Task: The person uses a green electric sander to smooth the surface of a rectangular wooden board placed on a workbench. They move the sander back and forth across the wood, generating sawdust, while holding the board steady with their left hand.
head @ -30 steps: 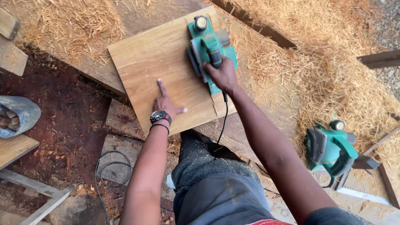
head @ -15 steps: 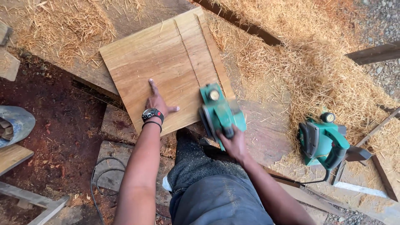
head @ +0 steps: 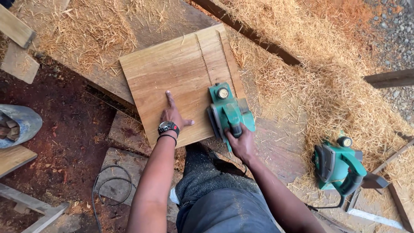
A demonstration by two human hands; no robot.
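Observation:
A square wooden board (head: 181,73) lies on rough planks. My left hand (head: 173,114), with a watch on the wrist, presses flat on the board's near part, fingers spread. My right hand (head: 241,144) grips the handle of a green electric planer (head: 227,112) that sits on the board's near right corner. Two thin lines run along the board's right strip ahead of the planer.
A second green planer (head: 340,166) rests on the planks at the right. Heaps of wood shavings (head: 327,77) cover the right and far side. A black cable (head: 108,185) loops on the ground at the left. Dark beams (head: 246,30) cross behind; my knee is below the board.
A second ago the planer was at the board's far right end. My right hand pulled it back to the near right corner, and it now sits slightly further onto the board. My left hand stayed pressed down.

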